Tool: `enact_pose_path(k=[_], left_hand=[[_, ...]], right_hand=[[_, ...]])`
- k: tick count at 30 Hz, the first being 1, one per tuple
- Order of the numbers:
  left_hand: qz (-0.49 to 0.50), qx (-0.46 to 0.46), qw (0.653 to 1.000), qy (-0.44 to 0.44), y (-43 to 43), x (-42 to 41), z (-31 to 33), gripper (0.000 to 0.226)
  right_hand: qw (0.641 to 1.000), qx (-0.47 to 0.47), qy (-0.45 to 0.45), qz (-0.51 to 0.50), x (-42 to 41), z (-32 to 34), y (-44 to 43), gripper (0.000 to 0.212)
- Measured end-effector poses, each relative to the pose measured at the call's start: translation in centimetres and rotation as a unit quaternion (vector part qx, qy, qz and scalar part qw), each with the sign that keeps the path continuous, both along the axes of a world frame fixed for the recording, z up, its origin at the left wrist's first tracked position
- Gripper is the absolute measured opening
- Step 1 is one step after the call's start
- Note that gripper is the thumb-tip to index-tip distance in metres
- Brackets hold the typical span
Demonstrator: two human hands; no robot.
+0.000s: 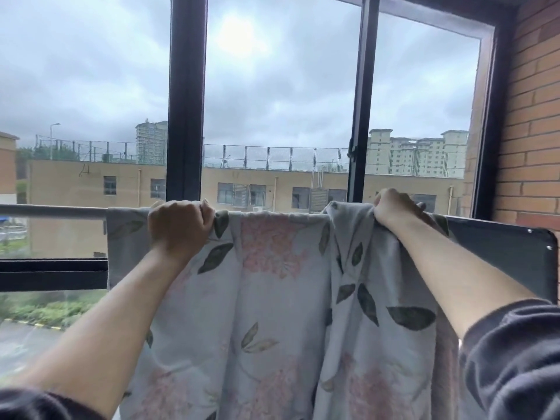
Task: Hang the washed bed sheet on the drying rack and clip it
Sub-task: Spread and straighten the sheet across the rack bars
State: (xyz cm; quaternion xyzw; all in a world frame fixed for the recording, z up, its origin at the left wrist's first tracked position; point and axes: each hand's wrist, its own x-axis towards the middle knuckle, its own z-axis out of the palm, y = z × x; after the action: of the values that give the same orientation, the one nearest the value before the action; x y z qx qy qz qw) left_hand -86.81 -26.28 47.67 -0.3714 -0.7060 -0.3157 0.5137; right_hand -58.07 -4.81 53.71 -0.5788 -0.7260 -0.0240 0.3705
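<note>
A pale grey bed sheet [281, 313] printed with pink flowers and dark leaves hangs over the horizontal rail of the drying rack [51, 211] in front of the window. My left hand [178, 227] grips the sheet's top fold at the rail, fingers curled over it. Further right, my right hand [394, 209] grips a bunched part of the top edge, lifted slightly above the rail. The rail under the sheet is hidden. No clip is visible.
The rack's dark end bracket [509, 253] with screws sits at the right, close to a brick wall [533, 131]. Black window frames [185, 101] stand just behind the rail. Bare rail extends to the left of the sheet.
</note>
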Motion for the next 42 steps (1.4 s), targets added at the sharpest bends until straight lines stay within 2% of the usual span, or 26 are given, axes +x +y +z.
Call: enact_pose_path(k=[3, 5, 7, 10, 13, 16, 20, 23, 27, 30, 33, 38, 40, 42], left_hand=[[0.004, -0.003, 1.0, 0.003, -0.6, -0.5, -0.1, 0.055], [-0.004, -0.008, 1.0, 0.008, -0.9, -0.5, -0.1, 0.052], [-0.023, -0.021, 0.999, 0.021, -1.3, -0.6, -0.1, 0.053], [-0.053, -0.06, 0.996, 0.042, -2.6, -1.5, -0.1, 0.051], [-0.054, -0.092, 0.992, 0.064, -4.6, -3.1, -0.2, 0.044], [-0.043, -0.101, 0.993, 0.051, -6.9, -5.7, 0.1, 0.047], [-0.043, -0.089, 0.994, 0.041, -10.3, -8.9, 0.3, 0.052], [-0.032, -0.102, 0.993, 0.041, -11.8, -10.2, 0.7, 0.056], [-0.019, -0.131, 0.991, -0.004, -11.6, -10.9, 1.3, 0.053], [-0.076, -0.106, 0.991, 0.016, -12.2, -11.7, -0.8, 0.048], [-0.092, -0.027, 0.995, 0.023, -13.7, -11.8, -4.4, 0.038], [-0.152, 0.109, 0.979, -0.079, -16.4, -12.5, -7.5, 0.054], [-0.216, 0.152, 0.954, -0.143, -16.7, -12.8, -7.8, 0.052], [-0.269, 0.16, 0.914, -0.257, -17.6, -13.5, -8.3, 0.041]], right_hand=[[0.991, 0.103, 0.008, 0.089, -3.2, -0.2, -1.9, 0.031], [0.967, 0.172, 0.014, 0.187, -6.4, -0.8, -4.9, 0.024], [0.937, 0.189, -0.037, 0.29, -9.9, -1.3, -8.4, 0.022], [0.908, 0.154, -0.112, 0.374, -13.6, -2.1, -12.2, 0.034], [0.886, 0.19, -0.161, 0.391, -15.2, -2.9, -13.3, 0.049], [0.889, 0.213, -0.16, 0.372, -15.5, -2.9, -13.2, 0.06], [0.91, 0.204, -0.138, 0.335, -15.1, -3.2, -13.3, 0.048], [0.915, 0.214, -0.135, 0.313, -15.1, -3.3, -13.8, 0.05], [0.916, 0.203, -0.151, 0.312, -16.3, -3.2, -14.5, 0.054], [0.903, 0.243, -0.153, 0.319, -17.5, -3.9, -15.0, 0.05], [0.884, 0.298, -0.129, 0.337, -19.3, -5.0, -16.8, 0.042], [0.862, 0.342, -0.141, 0.348, -24.0, -7.9, -20.9, 0.051], [0.851, 0.383, -0.129, 0.335, -24.9, -9.5, -22.5, 0.046], [0.817, 0.441, -0.136, 0.346, -26.0, -11.7, -24.6, 0.033]])
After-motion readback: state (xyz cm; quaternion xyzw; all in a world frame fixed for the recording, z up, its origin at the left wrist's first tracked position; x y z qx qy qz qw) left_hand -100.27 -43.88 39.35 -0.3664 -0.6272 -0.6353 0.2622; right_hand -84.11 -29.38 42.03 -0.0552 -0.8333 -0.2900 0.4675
